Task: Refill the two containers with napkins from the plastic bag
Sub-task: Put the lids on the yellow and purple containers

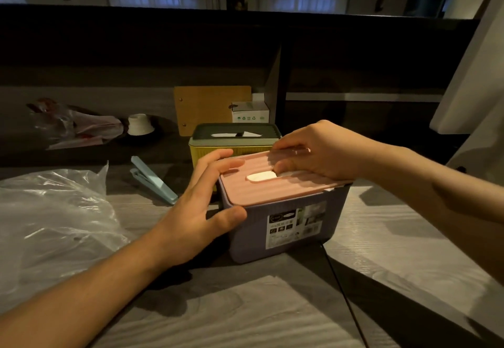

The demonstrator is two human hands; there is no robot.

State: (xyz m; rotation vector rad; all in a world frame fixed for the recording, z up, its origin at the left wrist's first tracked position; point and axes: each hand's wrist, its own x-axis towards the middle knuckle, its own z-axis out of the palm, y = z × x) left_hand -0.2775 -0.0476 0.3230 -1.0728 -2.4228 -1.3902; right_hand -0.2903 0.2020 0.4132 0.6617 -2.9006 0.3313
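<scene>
Left hand (200, 215) fingers grip purple container (289, 225), right hand (313, 151) fingers curled into left-right slot (261, 177)

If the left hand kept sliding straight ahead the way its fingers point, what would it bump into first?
Probably the yellow box with the dark lid, right behind the purple box that the left hand holds. Depth is hard to judge; the fingers may first catch the pink lid.
</scene>
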